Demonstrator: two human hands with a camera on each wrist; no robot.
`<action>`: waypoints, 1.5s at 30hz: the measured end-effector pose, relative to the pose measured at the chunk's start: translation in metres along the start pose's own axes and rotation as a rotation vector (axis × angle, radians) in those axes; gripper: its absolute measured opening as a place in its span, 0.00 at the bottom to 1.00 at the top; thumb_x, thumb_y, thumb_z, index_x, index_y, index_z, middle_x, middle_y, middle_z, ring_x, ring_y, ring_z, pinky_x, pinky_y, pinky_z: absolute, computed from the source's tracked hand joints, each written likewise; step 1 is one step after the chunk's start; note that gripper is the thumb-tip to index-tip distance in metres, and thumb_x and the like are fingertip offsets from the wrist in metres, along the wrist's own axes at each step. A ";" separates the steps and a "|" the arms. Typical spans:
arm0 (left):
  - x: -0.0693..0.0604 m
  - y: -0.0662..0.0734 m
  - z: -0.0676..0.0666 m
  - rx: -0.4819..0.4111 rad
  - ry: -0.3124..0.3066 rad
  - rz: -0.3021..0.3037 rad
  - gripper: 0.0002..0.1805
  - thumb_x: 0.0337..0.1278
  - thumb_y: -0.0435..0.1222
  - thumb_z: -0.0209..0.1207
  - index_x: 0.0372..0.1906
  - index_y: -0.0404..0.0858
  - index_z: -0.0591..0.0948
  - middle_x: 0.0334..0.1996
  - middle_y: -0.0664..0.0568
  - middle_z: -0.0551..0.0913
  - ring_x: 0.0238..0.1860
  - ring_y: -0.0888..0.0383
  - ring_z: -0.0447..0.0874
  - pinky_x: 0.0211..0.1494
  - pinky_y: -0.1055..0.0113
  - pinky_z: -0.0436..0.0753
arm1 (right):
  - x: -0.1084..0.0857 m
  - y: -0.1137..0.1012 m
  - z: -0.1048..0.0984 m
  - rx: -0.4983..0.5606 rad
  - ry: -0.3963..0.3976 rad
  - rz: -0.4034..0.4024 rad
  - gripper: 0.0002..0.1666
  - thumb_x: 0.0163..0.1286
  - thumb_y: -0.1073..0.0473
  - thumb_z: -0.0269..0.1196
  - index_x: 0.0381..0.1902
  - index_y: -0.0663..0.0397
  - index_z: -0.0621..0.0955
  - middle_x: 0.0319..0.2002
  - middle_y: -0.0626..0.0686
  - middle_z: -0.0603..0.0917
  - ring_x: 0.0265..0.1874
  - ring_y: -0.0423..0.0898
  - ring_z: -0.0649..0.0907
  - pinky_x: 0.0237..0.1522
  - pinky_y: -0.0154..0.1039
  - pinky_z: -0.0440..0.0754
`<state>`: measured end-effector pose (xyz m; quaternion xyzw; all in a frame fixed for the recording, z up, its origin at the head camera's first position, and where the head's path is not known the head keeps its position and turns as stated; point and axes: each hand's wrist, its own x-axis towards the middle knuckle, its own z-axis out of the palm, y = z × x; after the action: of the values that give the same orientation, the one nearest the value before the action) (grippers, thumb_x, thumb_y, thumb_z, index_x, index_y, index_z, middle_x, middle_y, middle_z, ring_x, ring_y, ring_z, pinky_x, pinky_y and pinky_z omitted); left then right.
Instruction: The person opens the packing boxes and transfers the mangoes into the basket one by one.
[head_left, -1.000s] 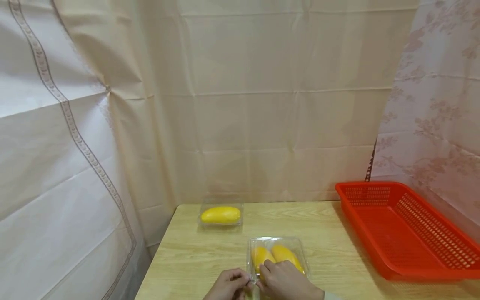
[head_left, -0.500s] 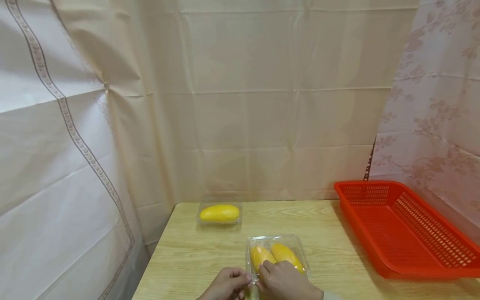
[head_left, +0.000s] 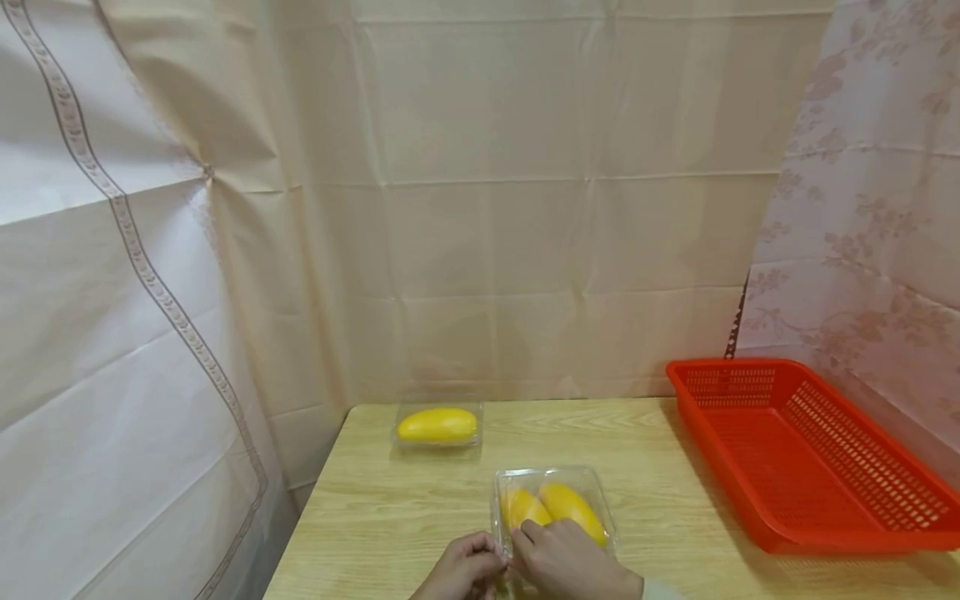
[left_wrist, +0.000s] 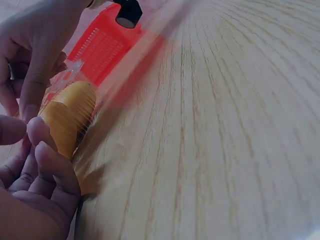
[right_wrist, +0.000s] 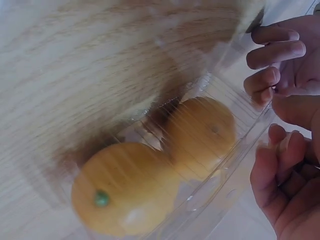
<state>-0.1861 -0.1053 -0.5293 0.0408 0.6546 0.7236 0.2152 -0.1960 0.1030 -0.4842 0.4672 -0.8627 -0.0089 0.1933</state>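
Observation:
A clear plastic box (head_left: 592, 483) with two yellow mangoes (head_left: 573, 510) inside lies near the table's front. At its near left corner, the left hand (head_left: 463, 570) pinches the edge between thumb and index finger. Close beside it the right hand (head_left: 573, 565) pinches the near edge, covering part of the mangoes. In the left wrist view, fingertips of the left hand (left_wrist: 42, 192) and right hand (left_wrist: 42, 55) almost meet beside the mangoes (left_wrist: 62, 122). The right wrist view has the mangoes (right_wrist: 125, 187) under ribbed clear plastic, the exact grip partly hidden.
Farther back on the left stands another clear box (head_left: 402, 440) holding one yellow mango (head_left: 437, 425). A red perforated basket (head_left: 780, 533) is at the right of the wooden table (head_left: 397, 492). Beige curtains (head_left: 480, 233) hang behind.

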 end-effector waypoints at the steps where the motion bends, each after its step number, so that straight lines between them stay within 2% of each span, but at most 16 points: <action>1: 0.000 0.000 -0.001 0.000 0.004 -0.009 0.06 0.67 0.32 0.57 0.35 0.39 0.83 0.26 0.55 0.83 0.18 0.66 0.73 0.22 0.77 0.72 | 0.000 0.000 -0.001 0.002 -0.019 0.003 0.13 0.71 0.47 0.69 0.34 0.47 0.81 0.23 0.39 0.71 0.17 0.31 0.62 0.18 0.24 0.62; 5: 0.000 0.000 -0.007 0.039 -0.008 -0.029 0.10 0.73 0.34 0.56 0.40 0.34 0.86 0.29 0.55 0.85 0.19 0.67 0.74 0.21 0.78 0.72 | 0.001 0.000 -0.003 0.002 -0.033 -0.008 0.13 0.71 0.47 0.69 0.34 0.47 0.81 0.22 0.38 0.71 0.16 0.31 0.61 0.17 0.24 0.62; 11: 0.002 0.000 -0.016 0.096 -0.035 -0.032 0.10 0.73 0.36 0.60 0.45 0.33 0.87 0.33 0.53 0.87 0.21 0.66 0.75 0.24 0.78 0.73 | 0.000 0.002 -0.004 0.022 -0.038 -0.009 0.12 0.71 0.46 0.69 0.36 0.46 0.81 0.23 0.38 0.72 0.17 0.31 0.62 0.18 0.24 0.63; 21: 0.004 -0.002 -0.020 0.063 -0.064 -0.074 0.10 0.73 0.37 0.61 0.46 0.34 0.87 0.36 0.54 0.87 0.23 0.66 0.76 0.25 0.78 0.75 | -0.002 0.001 -0.004 0.010 -0.041 -0.023 0.10 0.71 0.49 0.69 0.36 0.45 0.80 0.23 0.38 0.70 0.16 0.31 0.60 0.17 0.23 0.61; 26: 0.005 -0.003 -0.020 0.056 -0.057 -0.076 0.10 0.72 0.37 0.62 0.47 0.34 0.86 0.35 0.54 0.87 0.23 0.67 0.75 0.25 0.79 0.75 | -0.003 0.000 -0.004 -0.044 0.017 -0.031 0.11 0.70 0.49 0.69 0.34 0.45 0.78 0.23 0.39 0.70 0.16 0.31 0.61 0.16 0.25 0.60; 29: 0.005 -0.001 -0.020 0.046 -0.071 -0.075 0.11 0.72 0.38 0.62 0.47 0.34 0.86 0.34 0.54 0.86 0.23 0.67 0.75 0.25 0.79 0.74 | -0.003 -0.002 -0.002 -0.063 0.086 -0.040 0.13 0.66 0.50 0.72 0.33 0.44 0.77 0.24 0.38 0.71 0.16 0.30 0.61 0.15 0.25 0.59; 34: 0.005 0.003 -0.019 0.038 -0.100 -0.058 0.11 0.72 0.38 0.61 0.45 0.33 0.85 0.32 0.56 0.84 0.22 0.68 0.74 0.24 0.79 0.73 | -0.001 -0.008 0.002 -0.106 0.200 -0.046 0.15 0.58 0.56 0.74 0.30 0.44 0.75 0.24 0.40 0.69 0.15 0.30 0.58 0.14 0.24 0.54; 39: 0.005 0.005 -0.017 0.048 -0.092 -0.038 0.10 0.71 0.36 0.61 0.42 0.32 0.85 0.28 0.56 0.83 0.20 0.67 0.74 0.22 0.79 0.72 | 0.004 -0.015 0.002 -0.167 0.186 -0.014 0.15 0.58 0.58 0.73 0.25 0.47 0.75 0.20 0.41 0.67 0.15 0.31 0.56 0.14 0.24 0.52; 45: 0.005 0.005 -0.013 0.053 -0.053 -0.037 0.07 0.68 0.33 0.60 0.39 0.32 0.85 0.27 0.56 0.83 0.19 0.67 0.73 0.22 0.78 0.71 | 0.006 -0.020 0.002 -0.196 0.150 -0.004 0.17 0.58 0.57 0.73 0.24 0.48 0.73 0.20 0.42 0.64 0.15 0.31 0.55 0.13 0.24 0.50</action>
<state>-0.1963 -0.1160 -0.5279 0.0538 0.6683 0.7005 0.2446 -0.1835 0.0866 -0.4885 0.4472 -0.8398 -0.0583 0.3020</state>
